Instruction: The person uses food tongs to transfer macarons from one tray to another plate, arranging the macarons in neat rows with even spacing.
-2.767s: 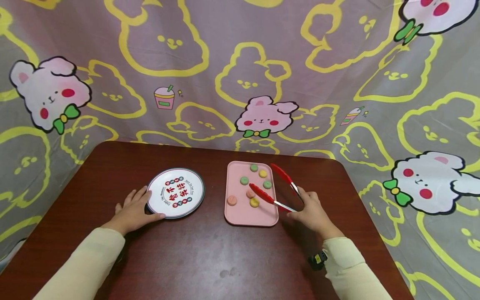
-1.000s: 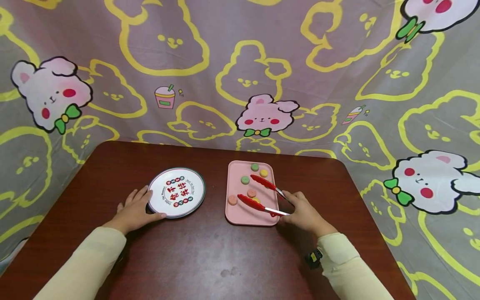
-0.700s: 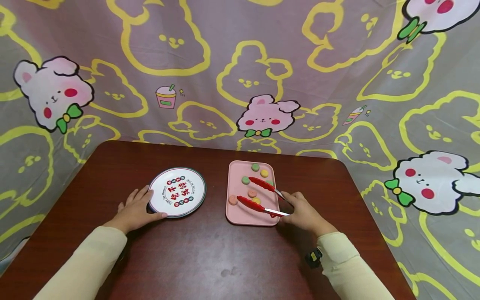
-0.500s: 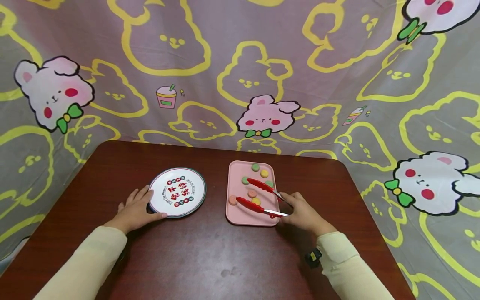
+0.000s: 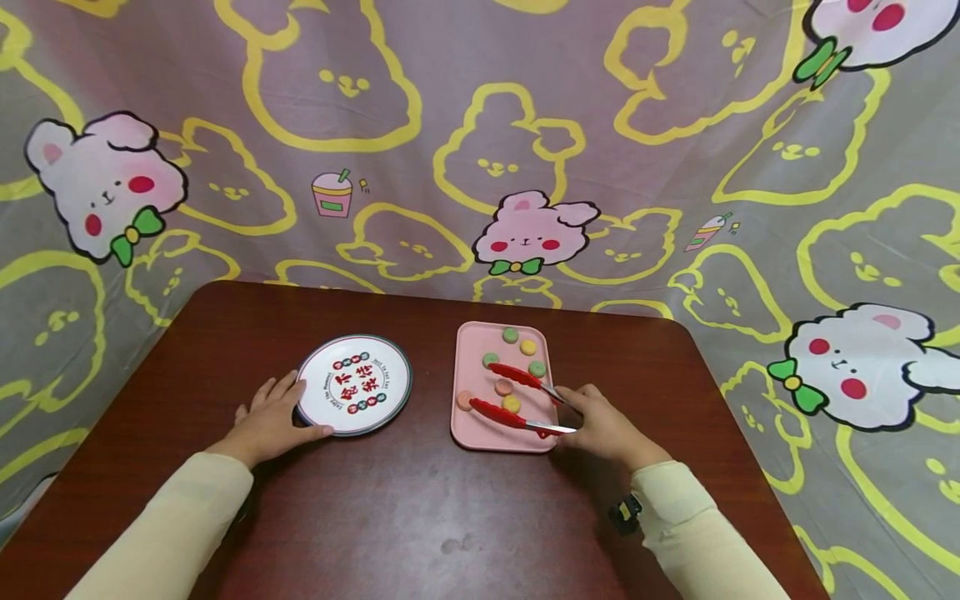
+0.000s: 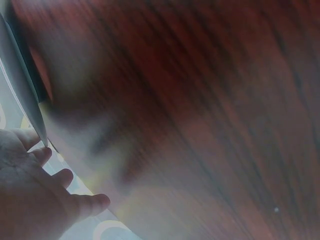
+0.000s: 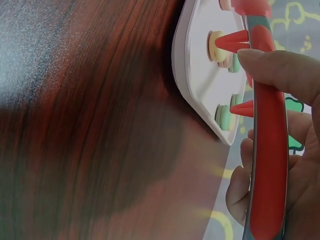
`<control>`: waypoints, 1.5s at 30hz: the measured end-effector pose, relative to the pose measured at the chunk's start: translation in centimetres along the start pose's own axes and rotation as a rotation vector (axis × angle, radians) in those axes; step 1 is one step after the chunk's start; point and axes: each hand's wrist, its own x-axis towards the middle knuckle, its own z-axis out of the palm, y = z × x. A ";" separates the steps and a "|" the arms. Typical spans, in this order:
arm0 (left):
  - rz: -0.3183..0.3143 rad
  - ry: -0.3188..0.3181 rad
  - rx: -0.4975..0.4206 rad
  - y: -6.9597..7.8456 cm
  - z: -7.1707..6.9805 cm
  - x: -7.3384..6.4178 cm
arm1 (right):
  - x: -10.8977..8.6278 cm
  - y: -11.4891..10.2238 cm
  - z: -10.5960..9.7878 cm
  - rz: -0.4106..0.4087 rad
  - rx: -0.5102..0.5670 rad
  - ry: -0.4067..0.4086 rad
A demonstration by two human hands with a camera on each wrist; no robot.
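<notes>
Red-headed tongs [image 5: 517,377] with metal arms are in my right hand [image 5: 606,427], arms spread over the pink tray [image 5: 480,432]. Thumb and fingers wrap the red handle in the right wrist view. Small macarons lie on the tray: green [image 5: 510,335], yellow [image 5: 528,347] and pink [image 5: 503,387] ones. One tong head overlaps a green macaron [image 5: 490,359] at the left; the other reaches a pink macaron [image 5: 463,401]. No macaron is pinched. My left hand [image 5: 262,421] rests against the left rim of a white plate [image 5: 392,395], fingers extended, thumb along the near edge.
The dark red-brown table [image 5: 420,517] bears both plate and tray, with a gap between them. A patterned curtain [image 5: 405,183] rises behind the table and along its sides. A black device [image 5: 625,513] is strapped at the right wrist.
My right hand has brought the spread tongs from the tray's right edge leftward over the tray, then slightly further left and nearer. The left hand and plate have stayed in place.
</notes>
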 end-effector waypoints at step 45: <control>0.010 0.014 -0.017 -0.2 0.2 -0.1 | 1.0 -1.3 0.4 -0.061 -0.147 -0.072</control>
